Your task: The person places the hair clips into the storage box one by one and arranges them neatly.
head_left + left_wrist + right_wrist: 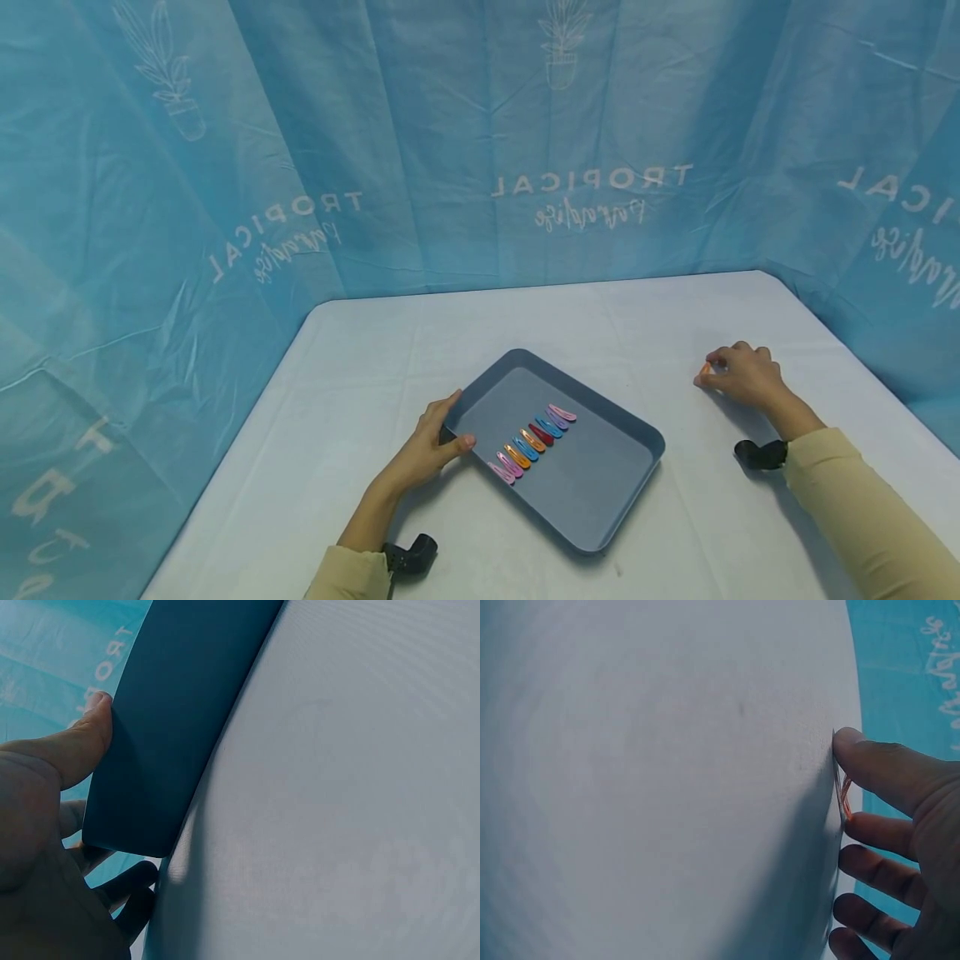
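Note:
A grey rectangular tray (600, 483) lies at an angle on the table. Across its bare floor runs a slanting row of several snap hair clips (541, 434) in pink, purple, blue, red and orange. At the tray's left corner my left hand (422, 452) grips the rim, thumb over the edge and fingers outside; the left wrist view shows the tray's dark side wall (161, 742) beside the thumb. Well to the right of the tray, my right hand (748, 377) pinches an orange hair clip (706, 368) between thumb and index finger, close to the tabletop.
A white cloth covers the table (360, 367). Blue curtains (450, 150) with printed lettering hang behind it and along both sides. Each wrist carries a black camera mount (761, 455).

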### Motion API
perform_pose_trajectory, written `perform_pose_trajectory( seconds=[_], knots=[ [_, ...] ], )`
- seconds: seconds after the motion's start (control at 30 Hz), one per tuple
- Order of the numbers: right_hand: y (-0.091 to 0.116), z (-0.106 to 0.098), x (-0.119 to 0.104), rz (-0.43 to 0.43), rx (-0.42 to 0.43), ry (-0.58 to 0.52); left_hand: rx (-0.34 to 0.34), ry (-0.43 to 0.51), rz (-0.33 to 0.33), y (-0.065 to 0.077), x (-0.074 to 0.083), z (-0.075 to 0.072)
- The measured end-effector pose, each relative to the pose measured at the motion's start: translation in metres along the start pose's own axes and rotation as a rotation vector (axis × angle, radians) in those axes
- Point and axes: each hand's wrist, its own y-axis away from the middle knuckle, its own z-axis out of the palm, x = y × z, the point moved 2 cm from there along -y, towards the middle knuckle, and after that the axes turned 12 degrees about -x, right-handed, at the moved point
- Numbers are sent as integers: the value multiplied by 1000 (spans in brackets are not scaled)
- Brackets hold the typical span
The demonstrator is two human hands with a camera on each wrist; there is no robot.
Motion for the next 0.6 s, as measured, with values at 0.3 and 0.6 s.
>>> perform_pose_trajectory(
  seconds=[0.3,0.6],
  knots=[
    [1,-7,-12,-74,29,7,2,-10,6,0,0,0],
    [9,-18,-46,-205,67,-24,-12,-8,2,-1,-2,-1]
  ],
)
